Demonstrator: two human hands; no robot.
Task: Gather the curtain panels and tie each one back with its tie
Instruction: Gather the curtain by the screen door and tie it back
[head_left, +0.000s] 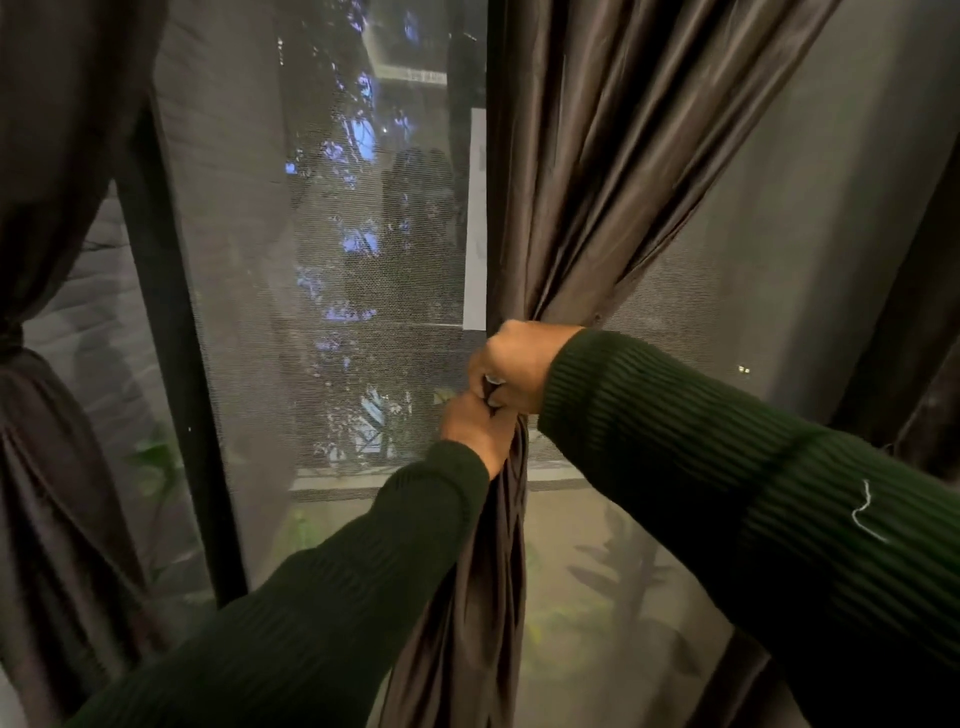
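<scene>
1. While the left curtain panel (36, 395) hangs already cinched at its waist by a dark tie (11, 340), the middle curtain panel (587, 171) is only at the gathering-and-knotting stage, so I judge the task roughly half done, at least for the panels in view.
2. Both hands work at the pinch point of the middle panel, in front of the window's mesh screen (322, 291) and just right of the dark window frame post (176, 364).
3. The right hand (519, 364) is uppermost, its fingers curled tight round the bunched cloth; something small and dark shows between thumb and finger, possibly the tie's end, though I cannot tell for sure.
4. The left hand (475, 431) sits directly beneath, touching the right, and its fingers are closed round the same bundle where the cloth narrows.
5. Neither grip is spread: both are pressed closed on fabric.
6. Whether a tie is wrapped round this panel yet is hidden by the hands.
7. The gathered panel's long axis runs near vertical: folds fan upward and to the right from the hands towards the rail out of view, and a tight rope of cloth drops straight down from the left hand to the bottom edge.
8. Left to do, by my reading: finish the knot and release.
9. A further dark drape (914, 312) at the far right may be another panel; its state is unclear.
</scene>
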